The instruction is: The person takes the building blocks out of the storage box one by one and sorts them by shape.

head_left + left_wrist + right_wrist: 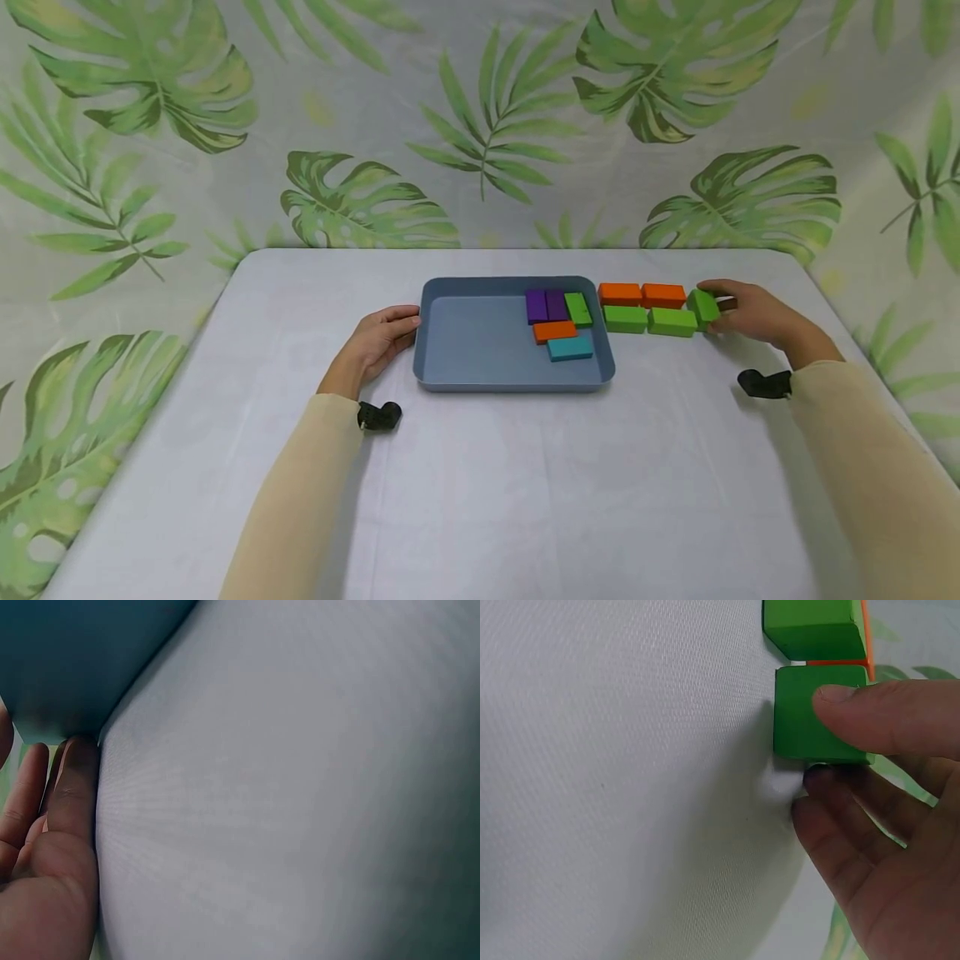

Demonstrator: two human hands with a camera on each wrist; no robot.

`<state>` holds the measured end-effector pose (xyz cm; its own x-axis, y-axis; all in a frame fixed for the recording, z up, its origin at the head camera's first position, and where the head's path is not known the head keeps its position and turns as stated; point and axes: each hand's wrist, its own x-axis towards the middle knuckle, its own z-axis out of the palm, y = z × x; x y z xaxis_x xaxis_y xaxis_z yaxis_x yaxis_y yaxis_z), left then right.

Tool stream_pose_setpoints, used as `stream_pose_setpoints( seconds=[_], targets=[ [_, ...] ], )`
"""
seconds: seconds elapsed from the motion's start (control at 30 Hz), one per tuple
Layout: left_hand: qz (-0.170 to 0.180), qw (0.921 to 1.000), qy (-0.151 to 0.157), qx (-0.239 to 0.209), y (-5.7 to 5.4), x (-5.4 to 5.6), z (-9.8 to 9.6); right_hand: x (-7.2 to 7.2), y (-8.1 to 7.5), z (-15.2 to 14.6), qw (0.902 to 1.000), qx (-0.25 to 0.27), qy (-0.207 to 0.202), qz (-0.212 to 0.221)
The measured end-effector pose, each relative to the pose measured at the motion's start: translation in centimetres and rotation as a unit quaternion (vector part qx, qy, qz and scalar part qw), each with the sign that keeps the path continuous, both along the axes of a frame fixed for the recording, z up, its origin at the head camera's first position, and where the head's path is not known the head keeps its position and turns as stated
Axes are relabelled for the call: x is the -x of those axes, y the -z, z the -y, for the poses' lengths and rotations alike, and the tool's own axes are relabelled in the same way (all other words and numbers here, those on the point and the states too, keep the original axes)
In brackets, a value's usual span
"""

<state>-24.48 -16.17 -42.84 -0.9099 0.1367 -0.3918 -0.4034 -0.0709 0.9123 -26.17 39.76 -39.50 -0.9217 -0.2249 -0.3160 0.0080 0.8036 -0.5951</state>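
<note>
At the left end of a blue-grey tray, my left hand touches the outer wall with its fingers extended. The left wrist view shows those fingers against the tray's side. My right hand pinches a green block at the right end of two rows of blocks. In the right wrist view the thumb lies on that block, the other fingers beyond and below it. Two green blocks and two orange blocks lie between it and the tray.
Inside the tray, toward its right side, lie two purple blocks, a green block, an orange block and a teal block. A white cloth covers the table. Behind hangs a leaf-patterned curtain.
</note>
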Motion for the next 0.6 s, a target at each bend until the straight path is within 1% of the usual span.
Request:
stream_pose_setpoints(
  seconds=[0.3,0.6],
  targets=[
    [-0.001,1.0000,0.004,0.004,0.16,0.16,0.12,0.03,0.13,0.04,0.9999,0.007,0.003,0.010],
    [-0.002,1.0000,0.002,-0.002,0.20,0.14,0.14,0.14,0.31,0.06,0.9998,0.011,0.005,0.018]
  ],
)
